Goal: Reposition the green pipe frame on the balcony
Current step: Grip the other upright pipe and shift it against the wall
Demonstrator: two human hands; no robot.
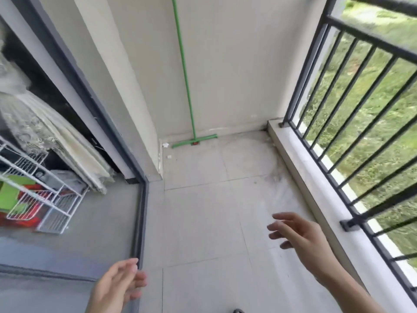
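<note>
The green pipe frame (185, 71) stands upright against the far wall of the balcony, its thin pole running out of view at the top. Its short crossbar foot lies on the tiles at the wall's base, with a small red piece beside it. My left hand (117, 285) hovers low at the bottom, near the sliding door track, fingers loosely apart and holding nothing. My right hand (295, 233) reaches forward over the tiles on the right, fingers spread and empty. Both hands are far from the frame.
A dark metal railing (352, 123) on a pale ledge (300, 163) runs along the right side, with grass below. The sliding door frame (141, 222) borders the left. Indoors stand a white wire rack (45, 190) and curtains (56, 141). Small white scraps (165, 145) lie in the far corner.
</note>
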